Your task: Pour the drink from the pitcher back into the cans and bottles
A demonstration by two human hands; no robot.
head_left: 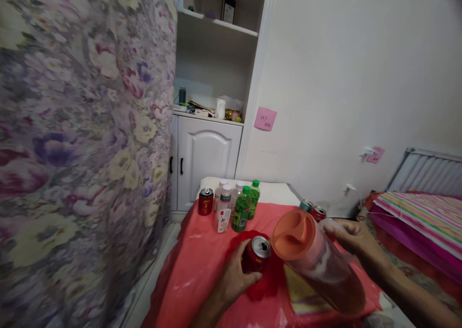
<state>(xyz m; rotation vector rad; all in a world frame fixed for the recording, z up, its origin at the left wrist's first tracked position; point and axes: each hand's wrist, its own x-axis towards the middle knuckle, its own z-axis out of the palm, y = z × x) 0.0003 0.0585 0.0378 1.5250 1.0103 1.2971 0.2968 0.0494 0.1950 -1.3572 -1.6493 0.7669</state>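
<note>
My left hand (234, 275) is wrapped round a dark red drink can (257, 256), whose opened top faces up. Tilted toward that can is a large clear pitcher (325, 270) with an orange lid (294, 234) and brownish-red liquid inside. The lid's edge is close to the can's opening; whether liquid is flowing I cannot make out. My right hand (344, 236) is closed on the pitcher's handle at its far right side. Under the can, a darker red patch (265, 289) shows on the red table cover (195, 270).
Behind the can stand green bottles (241, 210), clear bottles with white caps (224, 198), a small white carton (223, 221) and another red can (205, 202). Two cans (318, 213) are behind the pitcher. A yellowish cloth (306, 294) lies beneath it. A floral curtain (86, 150) hangs left.
</note>
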